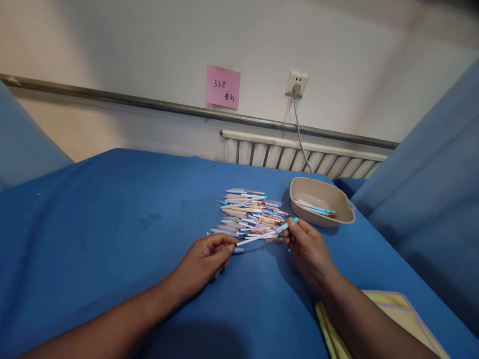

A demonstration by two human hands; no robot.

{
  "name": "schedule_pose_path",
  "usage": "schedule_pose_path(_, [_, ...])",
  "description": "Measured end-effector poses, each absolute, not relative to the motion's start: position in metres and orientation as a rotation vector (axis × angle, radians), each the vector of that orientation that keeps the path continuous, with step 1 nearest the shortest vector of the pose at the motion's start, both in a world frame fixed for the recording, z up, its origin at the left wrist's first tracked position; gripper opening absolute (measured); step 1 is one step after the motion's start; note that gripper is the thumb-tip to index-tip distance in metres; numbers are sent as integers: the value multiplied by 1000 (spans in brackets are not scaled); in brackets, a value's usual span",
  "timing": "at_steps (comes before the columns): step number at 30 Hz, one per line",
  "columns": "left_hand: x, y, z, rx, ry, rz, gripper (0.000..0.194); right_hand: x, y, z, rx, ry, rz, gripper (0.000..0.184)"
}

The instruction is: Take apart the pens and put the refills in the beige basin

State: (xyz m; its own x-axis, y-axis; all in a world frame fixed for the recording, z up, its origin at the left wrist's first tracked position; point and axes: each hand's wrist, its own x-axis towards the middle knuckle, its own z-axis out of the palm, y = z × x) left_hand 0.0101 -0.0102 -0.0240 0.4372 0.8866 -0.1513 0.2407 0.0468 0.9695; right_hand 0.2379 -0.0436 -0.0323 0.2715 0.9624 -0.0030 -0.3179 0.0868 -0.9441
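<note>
Right hand: through the head camera I see my right hand [305,245] with thumb and fingers closed on the turquoise-and-lilac end of a slender pen with a long white section [269,234].
Left hand: I have the thumb and forefinger of my left hand [207,260] brought narrow, right at the white tip of that pen; I cannot tell whether they grip it.
Held pen: it slants across the gap between my hands, above the near edge of the pile, its turquoise end higher up the view.
Small turquoise tip: it shows just below my right fingers; what it belongs to is hidden.
Pen pile: many slim plastic pens in white, grey, peach, pink and blue [245,211] lie crosswise, most of them roughly parallel and some overlapping.
Bed-like surface: a smooth royal-blue cloth [93,224] covers it and lies under the pile.
Basin: a beige plastic basin with rounded corners [310,187] stands just beyond my right hand, to the right of the pile.
Inside the basin: a few white-and-turquoise pens with brownish ends [316,209] lie together.
Near right corner: a yellow cloth with lilac edging [389,300] lies partly beneath my right forearm.
Wall: a square pink paper note with handwriting [223,87] hangs left of a white socket [297,82].
</note>
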Motion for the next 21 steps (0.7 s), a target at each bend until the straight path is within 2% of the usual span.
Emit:
schedule_pose_path(8, [10,-10,-23,1491,1058,654,32,234,-47,-28,-1070,-857,1125,31])
schedule_pose_path(21, [11,-29,-18,1669,768,413,29,207,-71,-26,-1114,-1416,1288,20])
